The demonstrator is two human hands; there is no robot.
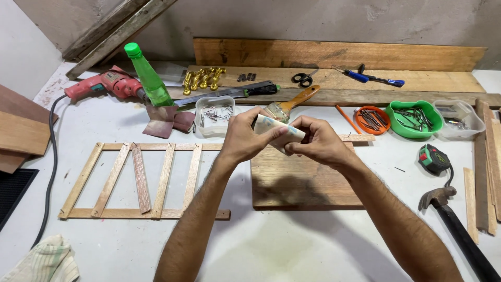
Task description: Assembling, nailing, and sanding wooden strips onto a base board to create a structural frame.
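Now both hands at centre: left hand [242,137] and right hand [317,142] pinch folded sandpaper sheet [276,130], fingers closed tight. Keep fold crisp, edges aligned; wooden board [302,183] at six o'clock.

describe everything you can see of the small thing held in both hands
The folded sheet looks like pale, stiff paper, possibly sandpaper, with faint bluish marks on its cream face. The left hand and right hand pinch it from either side, bending it into a curved fold. It is held in the air above the wooden board.
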